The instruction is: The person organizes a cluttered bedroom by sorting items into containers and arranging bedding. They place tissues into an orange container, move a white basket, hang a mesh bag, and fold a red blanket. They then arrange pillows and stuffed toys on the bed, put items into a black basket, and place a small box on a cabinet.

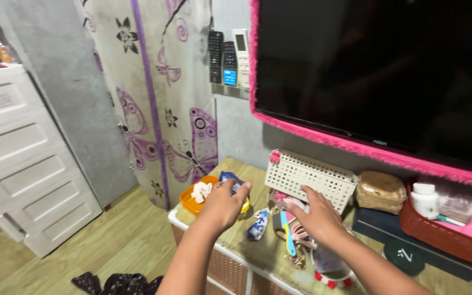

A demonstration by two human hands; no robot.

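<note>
Fingers of the left hand (224,205) pinch a blue packet (229,178), long axis pointing away; right hand (317,218) spread, empty.

Packet (229,178): blue, pinched in left fingers (238,189). Tub (189,201): orange, white pieces inside, just left of those fingers. Basket (308,178): cream, perforated grid, pink flower at corner, touching right fingers (308,195). Comb (288,235): blue, under right hand (317,219). Screen frame (312,130): pink fur. Curtain (162,93): cream, purple butterflies. Tray (443,235): red weave. Drawers (23,158): white.
</note>
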